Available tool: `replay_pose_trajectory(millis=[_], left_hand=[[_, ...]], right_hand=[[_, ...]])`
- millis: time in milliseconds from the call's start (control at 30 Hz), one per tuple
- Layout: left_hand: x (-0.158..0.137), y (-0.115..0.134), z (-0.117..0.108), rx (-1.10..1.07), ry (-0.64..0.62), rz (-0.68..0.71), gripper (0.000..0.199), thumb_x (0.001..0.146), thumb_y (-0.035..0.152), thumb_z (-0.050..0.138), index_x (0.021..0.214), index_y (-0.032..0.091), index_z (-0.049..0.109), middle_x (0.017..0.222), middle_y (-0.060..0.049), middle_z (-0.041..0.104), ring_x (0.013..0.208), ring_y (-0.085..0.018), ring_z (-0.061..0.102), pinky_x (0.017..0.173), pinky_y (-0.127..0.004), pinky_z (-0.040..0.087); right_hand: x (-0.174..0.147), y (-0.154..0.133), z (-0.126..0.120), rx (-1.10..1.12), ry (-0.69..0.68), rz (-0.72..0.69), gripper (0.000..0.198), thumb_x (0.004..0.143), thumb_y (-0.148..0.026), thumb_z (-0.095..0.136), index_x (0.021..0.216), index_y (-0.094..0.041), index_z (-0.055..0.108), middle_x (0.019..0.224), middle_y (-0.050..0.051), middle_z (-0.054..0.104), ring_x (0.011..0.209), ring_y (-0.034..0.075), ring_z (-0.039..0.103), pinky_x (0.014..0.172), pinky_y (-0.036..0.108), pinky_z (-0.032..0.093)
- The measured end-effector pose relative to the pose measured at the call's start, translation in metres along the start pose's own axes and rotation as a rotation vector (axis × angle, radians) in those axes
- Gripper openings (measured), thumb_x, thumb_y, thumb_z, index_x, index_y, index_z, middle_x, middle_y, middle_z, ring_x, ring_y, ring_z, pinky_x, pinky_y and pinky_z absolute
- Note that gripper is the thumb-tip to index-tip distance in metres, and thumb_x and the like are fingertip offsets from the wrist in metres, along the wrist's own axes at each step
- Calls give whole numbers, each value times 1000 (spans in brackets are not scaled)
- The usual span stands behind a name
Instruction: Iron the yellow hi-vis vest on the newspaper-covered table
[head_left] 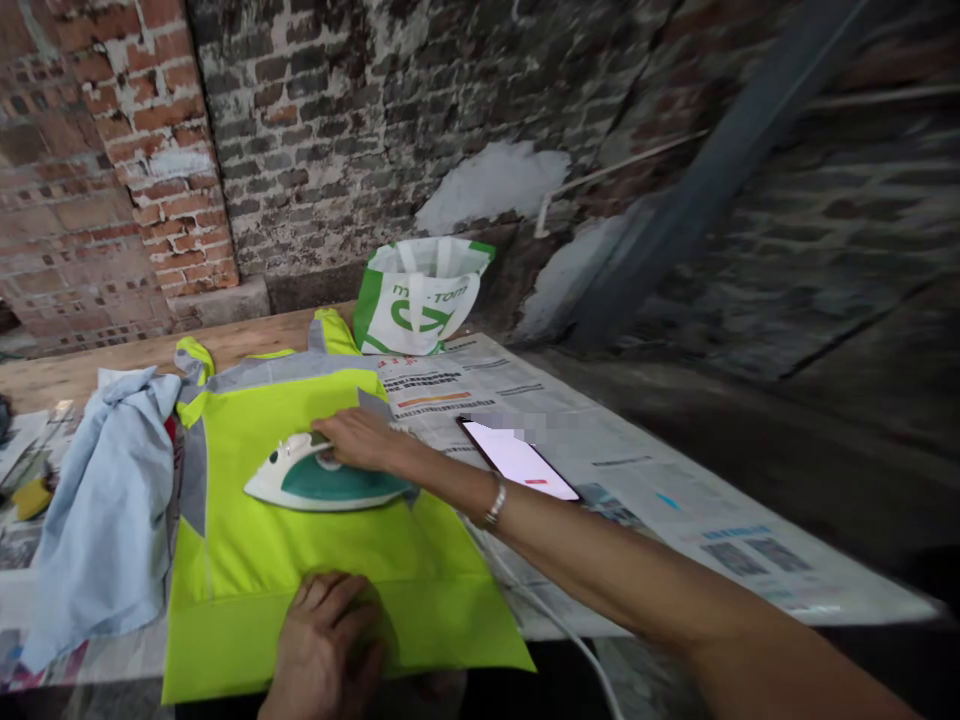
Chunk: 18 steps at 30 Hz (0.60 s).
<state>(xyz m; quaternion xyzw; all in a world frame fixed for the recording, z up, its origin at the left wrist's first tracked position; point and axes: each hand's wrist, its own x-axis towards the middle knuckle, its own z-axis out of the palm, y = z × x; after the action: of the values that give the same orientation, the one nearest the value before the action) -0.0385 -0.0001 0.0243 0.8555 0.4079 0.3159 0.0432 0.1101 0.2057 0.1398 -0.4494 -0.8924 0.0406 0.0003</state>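
Note:
A white and teal clothes iron (341,482) rests on the yellow and grey high-visibility shirt (262,550), its pointed tip to the left. Around its handle closes my right hand (358,438); a metal band circles that wrist. My left hand (326,635) is at the shirt's lower hem, below the iron, fingers bent together against the fabric; its fingertips are partly hidden. The shirt lies spread with its sleeves toward the wall. From under my right forearm a white cord (559,625) runs down past the table edge.
Crumpled light-blue cloth (112,500) lies left of the shirt. Newspaper (645,500) covers the tabletop, and a lit phone (525,465) lies on it beyond my right forearm. A white and green bag (424,300) stands at the back before the brick wall (337,130).

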Motion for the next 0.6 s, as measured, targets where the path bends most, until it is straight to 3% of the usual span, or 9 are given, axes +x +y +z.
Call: replay_pose_trajectory(millis=[133,267,400,600], left_hand=[[-1,-1,-2,12,-22,-2,33,80,12,66,111,22,67,125,-10,72,112,-26,68,93,-46,60],[0,-3,-1,10,-10,2,34,78,11,66,110,22,67,125,-9,72,111,-27,69,92,-45,61],[0,-4,0,35,15,41,36,79,10,64,112,22,66,124,-9,73,110,-26,69,92,-46,62],[1,-8,5,47,49,65,30,87,15,58,115,21,65,123,-11,73,110,-26,70,89,-45,63]], right_hand=[[-39,-21,0,7,-47,-38,25,93,-29,60,114,-24,74,109,12,79,107,31,73,82,34,49],[-40,-29,6,-2,10,8,29,94,-29,59,120,-21,70,111,15,78,105,32,74,81,36,51],[-10,-31,7,-9,67,61,32,96,-26,53,124,-19,68,112,17,77,105,32,73,82,37,52],[69,-13,-3,-2,199,91,36,99,-16,41,124,-14,67,113,18,76,107,28,70,85,35,49]])
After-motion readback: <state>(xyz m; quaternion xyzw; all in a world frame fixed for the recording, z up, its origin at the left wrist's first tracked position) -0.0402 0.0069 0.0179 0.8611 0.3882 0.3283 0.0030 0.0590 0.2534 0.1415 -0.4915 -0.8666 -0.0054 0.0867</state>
